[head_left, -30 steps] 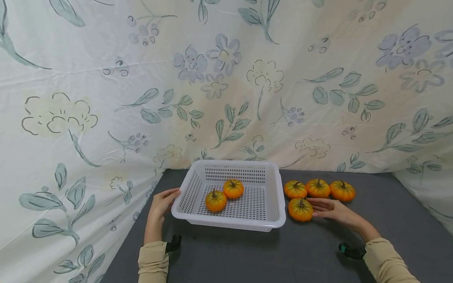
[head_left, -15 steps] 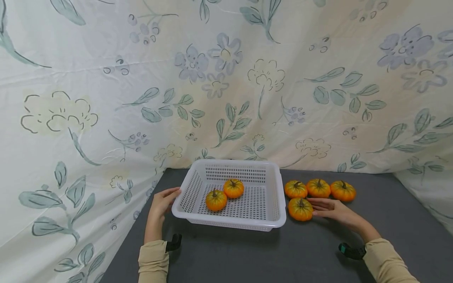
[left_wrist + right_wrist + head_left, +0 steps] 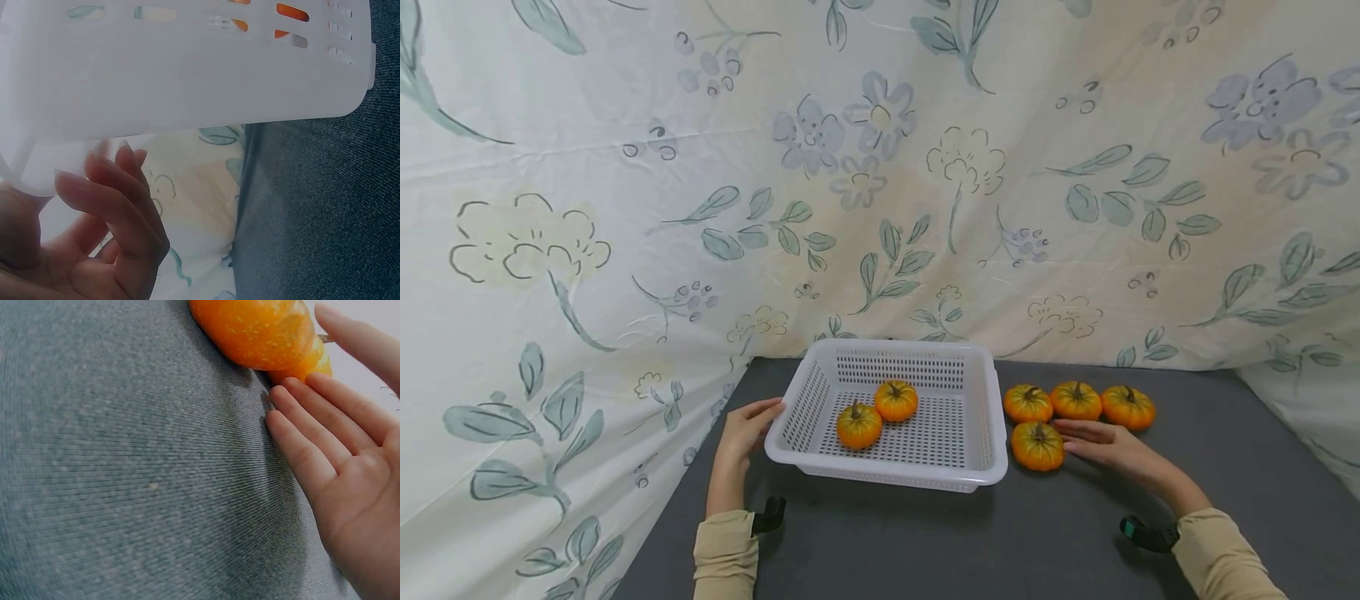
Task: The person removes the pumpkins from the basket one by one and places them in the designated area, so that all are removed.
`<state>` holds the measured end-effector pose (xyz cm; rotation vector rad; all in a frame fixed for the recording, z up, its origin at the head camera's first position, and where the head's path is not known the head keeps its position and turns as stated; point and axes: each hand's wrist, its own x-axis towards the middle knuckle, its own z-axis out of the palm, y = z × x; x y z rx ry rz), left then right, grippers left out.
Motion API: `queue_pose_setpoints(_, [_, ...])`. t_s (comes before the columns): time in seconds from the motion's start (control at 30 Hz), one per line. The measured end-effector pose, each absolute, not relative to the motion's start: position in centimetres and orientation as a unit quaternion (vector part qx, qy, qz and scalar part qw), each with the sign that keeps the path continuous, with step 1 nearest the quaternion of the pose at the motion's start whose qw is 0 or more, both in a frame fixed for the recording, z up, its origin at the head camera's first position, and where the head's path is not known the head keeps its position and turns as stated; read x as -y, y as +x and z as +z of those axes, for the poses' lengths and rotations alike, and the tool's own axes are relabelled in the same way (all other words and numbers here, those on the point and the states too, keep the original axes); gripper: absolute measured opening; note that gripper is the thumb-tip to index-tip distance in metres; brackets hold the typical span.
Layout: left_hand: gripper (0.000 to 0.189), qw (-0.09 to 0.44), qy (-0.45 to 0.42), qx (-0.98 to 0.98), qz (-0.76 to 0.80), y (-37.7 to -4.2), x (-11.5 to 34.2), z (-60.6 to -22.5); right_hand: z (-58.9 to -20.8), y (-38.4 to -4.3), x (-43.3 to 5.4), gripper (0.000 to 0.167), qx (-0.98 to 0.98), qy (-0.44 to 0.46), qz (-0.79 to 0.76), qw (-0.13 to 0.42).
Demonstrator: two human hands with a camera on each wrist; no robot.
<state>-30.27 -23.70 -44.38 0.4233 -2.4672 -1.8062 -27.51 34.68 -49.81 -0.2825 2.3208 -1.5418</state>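
A white plastic basket point(image 3: 887, 471) holds two small orange pumpkins, one at front left point(image 3: 859, 426) and one behind it point(image 3: 896, 402). My left hand point(image 3: 747, 429) grips the basket's left rim; in the left wrist view its thumb is at the rim point(image 3: 37, 187) and its fingers point(image 3: 119, 200) bend beneath. To the right of the basket sits a nearer small pumpkin point(image 3: 1037, 447). Beside it is my right hand point(image 3: 1105, 446), fingers straight and thumb apart. The right wrist view has the flat palm point(image 3: 356, 481) close to an orange pumpkin point(image 3: 256, 331); contact is unclear.
Three more small pumpkins point(image 3: 1077, 401) form a row behind the nearer one, right of the basket. Everything stands on a dark grey tabletop point(image 3: 887, 542). A floral curtain point(image 3: 880, 183) hangs at the back and left side.
The right hand's thumb and fingers have shifted very slightly beside the nearer pumpkin. The left hand, basket and pumpkins keep their places; the head view drifts a little.
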Motion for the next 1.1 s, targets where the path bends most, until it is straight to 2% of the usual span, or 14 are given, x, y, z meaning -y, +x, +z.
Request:
queue_pose_setpoints(0.47, [0.046, 0.029, 0.136, 0.798, -0.586, -30.3, 23.8, -44.5, -48.3, -27.5, -34.7, 0.058, -0.813, -0.102, -0.549, 0.164])
queue_pose_setpoints(0.63, [0.046, 0.028, 0.138, 0.799, -0.584, -30.2, 23.8, -44.5, -47.6, -27.7, -34.5, 0.059, -0.816, -0.076, -0.550, 0.161])
queue_pose_setpoints(1.1, [0.046, 0.027, 0.135, 0.798, -0.587, -30.2, 23.7, -44.3, -46.0, -28.4, -33.1, 0.064, -0.835, -0.081, -0.534, 0.103])
